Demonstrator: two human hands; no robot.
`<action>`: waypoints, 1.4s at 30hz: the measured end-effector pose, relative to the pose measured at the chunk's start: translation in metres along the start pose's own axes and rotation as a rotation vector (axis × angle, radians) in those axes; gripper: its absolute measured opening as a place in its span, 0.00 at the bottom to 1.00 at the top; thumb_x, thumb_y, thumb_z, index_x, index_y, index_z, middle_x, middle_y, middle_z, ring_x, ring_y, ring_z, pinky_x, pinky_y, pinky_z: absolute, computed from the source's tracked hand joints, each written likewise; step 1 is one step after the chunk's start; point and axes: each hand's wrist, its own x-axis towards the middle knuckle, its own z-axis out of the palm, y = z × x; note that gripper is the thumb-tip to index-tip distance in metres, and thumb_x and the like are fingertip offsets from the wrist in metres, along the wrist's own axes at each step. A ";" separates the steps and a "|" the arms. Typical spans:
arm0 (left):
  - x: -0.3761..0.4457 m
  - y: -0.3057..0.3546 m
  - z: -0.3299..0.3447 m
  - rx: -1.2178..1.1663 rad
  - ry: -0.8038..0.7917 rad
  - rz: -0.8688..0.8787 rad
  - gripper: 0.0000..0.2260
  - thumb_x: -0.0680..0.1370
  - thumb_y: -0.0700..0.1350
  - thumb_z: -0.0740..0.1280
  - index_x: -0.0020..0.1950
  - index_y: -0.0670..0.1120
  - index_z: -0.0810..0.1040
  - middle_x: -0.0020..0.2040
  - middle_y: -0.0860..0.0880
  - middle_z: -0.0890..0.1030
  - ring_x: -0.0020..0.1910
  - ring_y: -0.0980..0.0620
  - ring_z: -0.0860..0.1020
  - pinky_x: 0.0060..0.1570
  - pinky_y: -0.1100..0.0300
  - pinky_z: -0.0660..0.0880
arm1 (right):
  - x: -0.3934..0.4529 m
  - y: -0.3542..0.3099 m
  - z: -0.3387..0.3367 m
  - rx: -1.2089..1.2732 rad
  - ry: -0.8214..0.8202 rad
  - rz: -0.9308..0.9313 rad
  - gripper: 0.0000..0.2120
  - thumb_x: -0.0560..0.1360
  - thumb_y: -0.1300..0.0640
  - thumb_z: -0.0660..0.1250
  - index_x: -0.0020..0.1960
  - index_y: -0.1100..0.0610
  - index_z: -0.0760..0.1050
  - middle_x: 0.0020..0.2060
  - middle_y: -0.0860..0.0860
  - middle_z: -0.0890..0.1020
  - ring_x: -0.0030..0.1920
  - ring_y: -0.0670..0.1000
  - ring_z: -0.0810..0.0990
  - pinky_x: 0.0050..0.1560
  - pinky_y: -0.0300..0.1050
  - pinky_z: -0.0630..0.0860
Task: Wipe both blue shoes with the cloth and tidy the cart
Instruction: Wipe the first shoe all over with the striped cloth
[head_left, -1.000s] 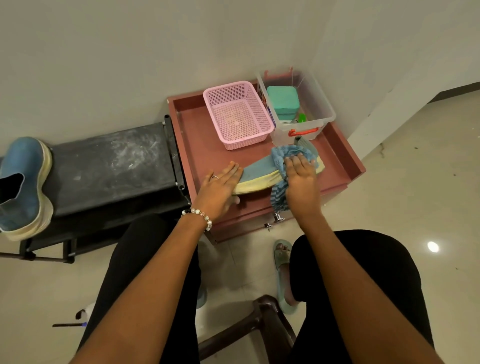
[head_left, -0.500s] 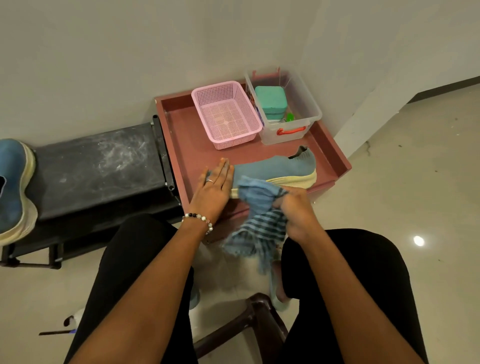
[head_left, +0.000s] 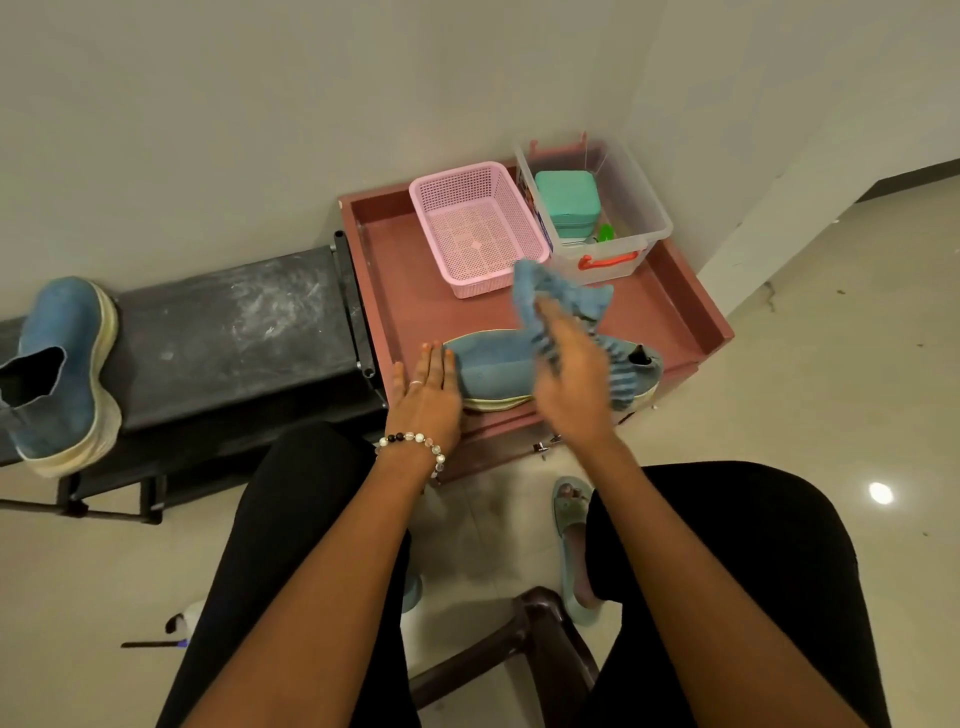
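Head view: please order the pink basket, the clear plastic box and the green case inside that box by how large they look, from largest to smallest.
1. and 2. pink basket and clear plastic box: they look nearly alike, so I do not rank them.
3. green case: plainly smallest, since it fits inside the box.

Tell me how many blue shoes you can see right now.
2. One blue shoe lies on the red cart under the hands; the other shoe stands on the black bench at left.

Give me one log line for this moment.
left hand: steadies shoe toe on cart | right hand: holds cloth over shoe | second shoe: on bench
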 end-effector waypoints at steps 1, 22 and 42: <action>-0.002 -0.001 0.003 -0.003 -0.032 -0.012 0.31 0.79 0.36 0.54 0.77 0.40 0.41 0.78 0.43 0.41 0.77 0.46 0.41 0.73 0.41 0.43 | -0.003 0.007 0.016 -0.228 -0.209 -0.087 0.27 0.74 0.68 0.59 0.72 0.56 0.64 0.68 0.56 0.71 0.70 0.54 0.67 0.72 0.55 0.56; -0.014 0.000 0.007 0.103 -0.047 0.012 0.26 0.80 0.37 0.45 0.77 0.40 0.40 0.78 0.43 0.40 0.77 0.47 0.41 0.69 0.38 0.34 | 0.025 0.055 0.036 -0.817 -0.642 -0.236 0.18 0.75 0.62 0.57 0.63 0.54 0.73 0.61 0.52 0.77 0.64 0.53 0.72 0.68 0.47 0.59; -0.025 0.011 0.003 0.021 -0.078 -0.041 0.30 0.80 0.37 0.52 0.77 0.40 0.39 0.78 0.42 0.39 0.77 0.45 0.41 0.69 0.37 0.34 | 0.004 0.019 -0.029 0.982 -0.030 0.948 0.15 0.73 0.76 0.56 0.51 0.64 0.78 0.47 0.59 0.83 0.49 0.60 0.82 0.46 0.52 0.80</action>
